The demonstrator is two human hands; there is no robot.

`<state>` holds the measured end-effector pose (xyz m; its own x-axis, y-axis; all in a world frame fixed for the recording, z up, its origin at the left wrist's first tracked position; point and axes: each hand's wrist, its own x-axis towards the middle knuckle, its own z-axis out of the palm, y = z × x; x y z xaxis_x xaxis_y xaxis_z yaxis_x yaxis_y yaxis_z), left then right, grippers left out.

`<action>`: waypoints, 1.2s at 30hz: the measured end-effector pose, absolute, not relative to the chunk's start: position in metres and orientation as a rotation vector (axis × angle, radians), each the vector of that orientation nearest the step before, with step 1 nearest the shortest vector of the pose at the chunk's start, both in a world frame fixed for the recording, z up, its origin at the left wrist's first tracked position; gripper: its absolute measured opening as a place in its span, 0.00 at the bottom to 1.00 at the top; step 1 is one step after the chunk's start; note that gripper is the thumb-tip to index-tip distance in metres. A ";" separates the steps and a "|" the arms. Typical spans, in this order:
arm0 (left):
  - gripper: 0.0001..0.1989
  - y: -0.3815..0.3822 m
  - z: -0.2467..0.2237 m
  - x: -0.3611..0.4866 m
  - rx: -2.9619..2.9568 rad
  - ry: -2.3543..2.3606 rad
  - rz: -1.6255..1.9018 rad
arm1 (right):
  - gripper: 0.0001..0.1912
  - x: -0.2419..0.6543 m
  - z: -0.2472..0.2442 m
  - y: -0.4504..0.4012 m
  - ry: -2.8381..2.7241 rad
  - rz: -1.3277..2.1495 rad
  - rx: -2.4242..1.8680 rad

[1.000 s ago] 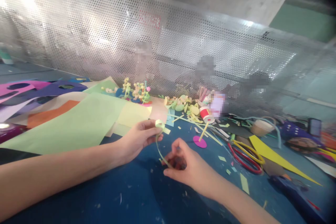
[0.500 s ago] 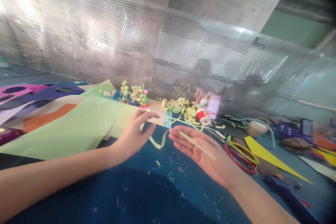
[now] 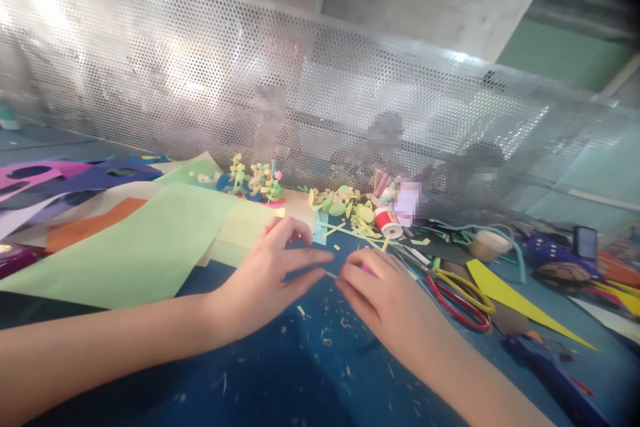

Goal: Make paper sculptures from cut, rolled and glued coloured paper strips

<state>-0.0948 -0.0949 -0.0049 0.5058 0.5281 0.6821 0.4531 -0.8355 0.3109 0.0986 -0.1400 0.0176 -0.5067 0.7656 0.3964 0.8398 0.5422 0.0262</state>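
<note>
My right hand is closed, palm down, its fingertips pinched on a thin pale green paper strip. Only a short end of the strip shows; my fingers hide the rest. Facing it from the left is my left hand, thumb and forefinger apart, the thumb tip right at the strip's end. Whether that thumb touches the strip I cannot tell. Beyond the left wrist lies a large light green paper sheet. Small paper scraps are scattered on the blue table below both hands.
Red-handled scissors and a yellow paper piece lie at right, near a dark blue tool. Small paper figures, pale paper shapes and a red-and-white roll stand before a perforated metal screen.
My right hand has turned from an open palm with the strip lying across it to palm down, fingers closed on the strip. My left hand has moved right, towards it.
</note>
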 end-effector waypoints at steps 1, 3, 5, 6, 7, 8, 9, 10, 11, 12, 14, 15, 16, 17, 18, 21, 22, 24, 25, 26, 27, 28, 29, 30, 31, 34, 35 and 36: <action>0.10 -0.092 -0.005 -0.095 2.680 0.841 1.220 | 0.09 0.099 0.017 -0.139 -2.463 -0.335 -1.329; 0.10 -0.087 -0.006 -0.096 2.710 0.795 1.162 | 0.09 0.100 0.015 -0.138 -2.467 -0.360 -1.340; 0.10 -0.085 -0.008 -0.097 2.708 0.774 1.105 | 0.09 0.101 0.010 -0.136 -2.439 -0.337 -1.343; 0.11 -0.084 -0.009 -0.096 2.701 0.773 1.075 | 0.08 0.100 0.008 -0.136 -2.411 -0.306 -1.347; 0.11 -0.083 -0.010 -0.096 2.690 0.771 1.043 | 0.08 0.100 0.006 -0.135 -2.374 -0.266 -1.359; 0.11 -0.082 -0.013 -0.095 2.668 0.778 1.017 | 0.07 0.099 0.003 -0.135 -2.329 -0.217 -1.383; 0.10 -0.082 -0.015 -0.094 2.633 0.798 1.008 | 0.06 0.098 0.001 -0.134 -2.280 -0.163 -1.415; 0.10 -0.081 -0.018 -0.093 2.587 0.825 1.010 | 0.05 0.097 -0.001 -0.134 -2.236 -0.105 -1.445; 0.09 -0.081 -0.020 -0.092 2.537 0.854 1.015 | 0.05 0.095 -0.003 -0.134 -2.195 -0.053 -1.465; 0.08 -0.081 -0.023 -0.091 2.486 0.882 1.020 | 0.05 0.094 -0.004 -0.134 -2.158 -0.011 -1.477; 0.07 -0.082 -0.026 -0.089 2.409 0.917 1.020 | 0.04 0.091 -0.006 -0.133 -2.109 0.028 -1.488; 0.07 -0.083 -0.027 -0.089 2.390 0.921 1.008 | 0.04 0.091 -0.007 -0.133 -2.095 0.029 -1.500; 0.07 -0.085 -0.028 -0.088 2.378 0.925 0.996 | 0.04 0.090 -0.007 -0.133 -2.085 0.027 -1.520; 0.07 -0.086 -0.028 -0.087 2.373 0.927 0.987 | 0.04 0.090 -0.007 -0.133 -2.078 0.038 -1.546; 0.07 -0.088 -0.028 -0.087 2.376 0.928 0.982 | 0.04 0.090 -0.007 -0.133 -2.071 0.071 -1.569; 0.07 -0.091 -0.027 -0.085 2.387 0.939 0.991 | 0.03 0.089 -0.004 -0.133 -1.976 0.349 -1.602; 0.07 -0.091 -0.028 -0.085 2.379 0.942 0.991 | 0.02 0.088 -0.003 -0.133 -1.917 0.496 -1.594; 0.07 -0.089 -0.030 -0.084 2.318 0.949 0.972 | 0.02 0.085 -0.002 -0.132 -1.763 0.819 -1.547; 0.07 -0.088 -0.032 -0.084 2.266 0.955 0.951 | 0.02 0.084 -0.002 -0.132 -1.686 0.961 -1.512; 0.06 -0.087 -0.033 -0.083 2.210 0.962 0.929 | 0.03 0.083 -0.003 -0.132 -1.627 1.055 -1.483; 0.06 -0.085 -0.035 -0.083 2.160 0.970 0.908 | 0.03 0.083 -0.004 -0.131 -1.596 1.093 -1.467; 0.05 -0.083 -0.037 -0.083 2.119 0.978 0.891 | 0.03 0.082 -0.005 -0.131 -1.595 1.081 -1.465; 0.05 -0.082 -0.039 -0.083 2.090 0.987 0.879 | 0.03 0.082 -0.007 -0.130 -1.618 1.031 -1.474; 0.05 -0.081 -0.040 -0.084 2.070 0.996 0.875 | 0.03 0.082 -0.008 -0.129 -1.654 0.967 -1.489; 0.04 -0.080 -0.041 -0.084 2.056 1.005 0.873 | 0.03 0.083 -0.010 -0.128 -1.685 0.916 -1.505; 0.05 -0.079 -0.044 -0.084 2.008 1.023 0.874 | 0.02 0.084 -0.012 -0.126 -1.679 0.937 -1.532; 0.05 -0.080 -0.045 -0.084 1.991 1.022 0.874 | 0.03 0.084 -0.011 -0.126 -1.648 0.989 -1.529; 0.06 -0.080 -0.046 -0.083 1.976 1.018 0.874 | 0.03 0.083 -0.011 -0.127 -1.605 1.056 -1.516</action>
<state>-0.0833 -0.0798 -0.0463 0.4543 0.8600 0.2323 0.3594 -0.4155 0.8356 0.0834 -0.1265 -0.0109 -0.0899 0.9945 -0.0532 0.4426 -0.0080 -0.8967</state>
